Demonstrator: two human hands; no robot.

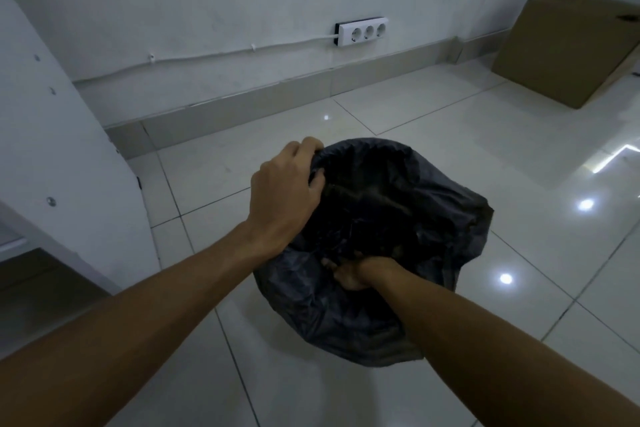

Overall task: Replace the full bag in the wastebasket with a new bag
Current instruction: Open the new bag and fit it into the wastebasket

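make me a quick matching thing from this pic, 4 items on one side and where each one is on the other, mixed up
Things:
1. black bag
2. cardboard box
3. socket strip
4. left hand

Places:
A. mounted low on the wall
B. gripping the far left rim of the bag
C. on the floor tiles, centre, held by both hands
D. on the floor at the far right, near the wall

Pairs: 1-C, 2-D, 3-A, 4-B

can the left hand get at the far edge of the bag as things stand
Probably yes: the left hand already grips the black bag at its far left edge, and nothing lies across the open top.
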